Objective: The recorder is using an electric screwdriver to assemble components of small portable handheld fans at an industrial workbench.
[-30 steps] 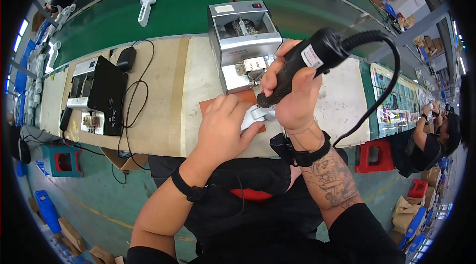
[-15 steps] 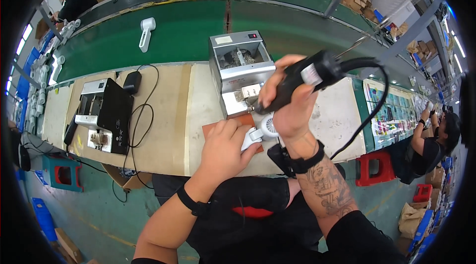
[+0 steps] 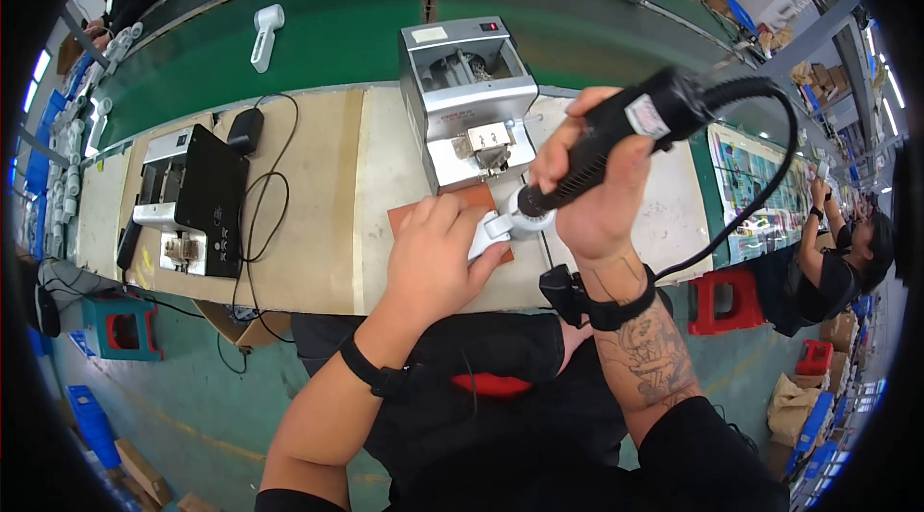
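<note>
A: Item one, the bench. Anything moved on it?

B: Nothing on the bench itself. The grey dispenser box sits just beyond both hands, as it did a second ago. What changed is the tool.

A: Item two, the driver.

B: Black, corded, clamped in the right hand, fingers wrapped shut round the barrel. A second ago it stood steeper; now it lies tipped over, and its tip has come down to the white part. I judge the screw is being driven, not fetched.

A: Axis?

B: Long axis runs from the cable end, up and out to the right of that hand, down to the tip at its lower left. It points at the part, toward the left hand.

A: Item three, left hand.

B: Pressed flat on the near end of the part, fingers together, pinning it to the brown mat. It has hardly shifted.

A: Item four, the part.

B: Small, white; lies between the two hands, under the left fingertips, touching the tip.
</note>
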Demonstrator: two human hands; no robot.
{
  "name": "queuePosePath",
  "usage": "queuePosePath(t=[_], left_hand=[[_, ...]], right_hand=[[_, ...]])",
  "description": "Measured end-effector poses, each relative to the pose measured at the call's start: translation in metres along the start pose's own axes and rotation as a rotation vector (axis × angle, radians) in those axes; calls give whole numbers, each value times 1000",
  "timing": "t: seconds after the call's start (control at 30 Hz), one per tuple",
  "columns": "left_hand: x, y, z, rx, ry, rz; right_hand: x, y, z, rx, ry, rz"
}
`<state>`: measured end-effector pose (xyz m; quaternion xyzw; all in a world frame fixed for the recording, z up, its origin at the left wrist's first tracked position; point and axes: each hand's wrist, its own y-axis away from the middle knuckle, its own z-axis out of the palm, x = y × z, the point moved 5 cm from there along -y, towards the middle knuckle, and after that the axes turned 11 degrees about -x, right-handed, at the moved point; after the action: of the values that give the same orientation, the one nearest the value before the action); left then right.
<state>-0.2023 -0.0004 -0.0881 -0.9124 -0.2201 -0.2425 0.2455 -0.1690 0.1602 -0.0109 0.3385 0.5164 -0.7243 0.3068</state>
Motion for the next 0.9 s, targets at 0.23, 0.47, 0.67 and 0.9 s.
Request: queuePosePath(t=[0.23,0.47,0.67,0.9], left_hand=[[4,0,2,5,13,1],[3,1,4,-1,-6,-1],[7,2,1,30,-32,51],[19,0,3,-5,-9,50]], right_hand=[[-8,21,-6,-13,187,103],[1,25,5,-8,-56,56],[7,28,21,-91,-37,177],[5,26,14,-157,-66,239]])
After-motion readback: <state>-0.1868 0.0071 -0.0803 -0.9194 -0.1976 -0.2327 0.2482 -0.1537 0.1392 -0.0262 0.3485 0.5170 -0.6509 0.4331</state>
